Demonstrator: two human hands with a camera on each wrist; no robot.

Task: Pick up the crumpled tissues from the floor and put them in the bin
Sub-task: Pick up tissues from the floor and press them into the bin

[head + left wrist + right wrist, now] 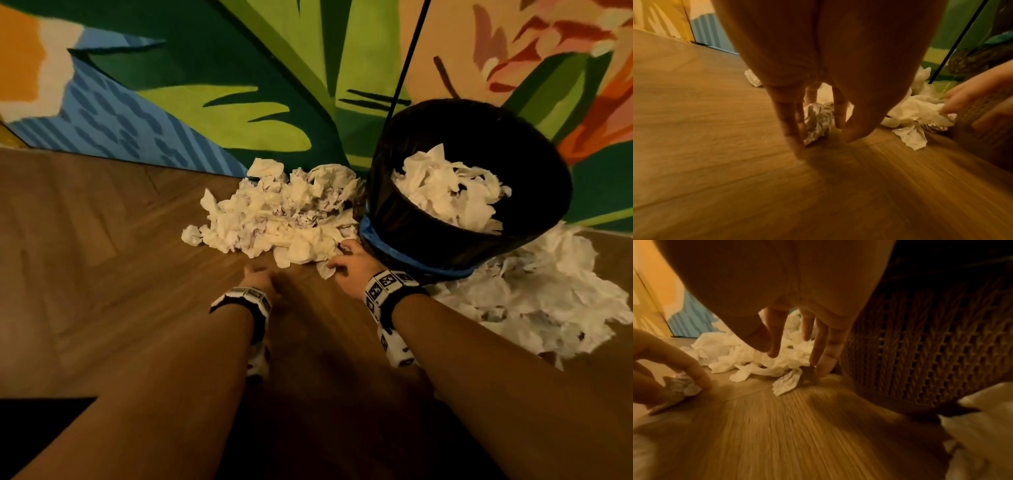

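Note:
A heap of crumpled white tissues (274, 212) lies on the wooden floor, left of the bin (411, 219). The bin has a black liner and holds more tissues (448, 192). My left hand (255, 274) reaches down to the floor just before the heap. In the left wrist view its fingers (791, 129) and thumb close round one crumpled tissue ball (818, 120). My right hand (339, 260) is beside the bin's base, fingers spread (824, 363), with the tips touching the heap's near edge (785, 382).
A second heap of tissues (548, 301) lies right of the bin. The bin's woven wall (931, 337) is close to my right hand. A painted wall (239, 85) stands behind, and a thin black cord (407, 51) hangs down beside the bin. Bare floor (102, 257) stretches left.

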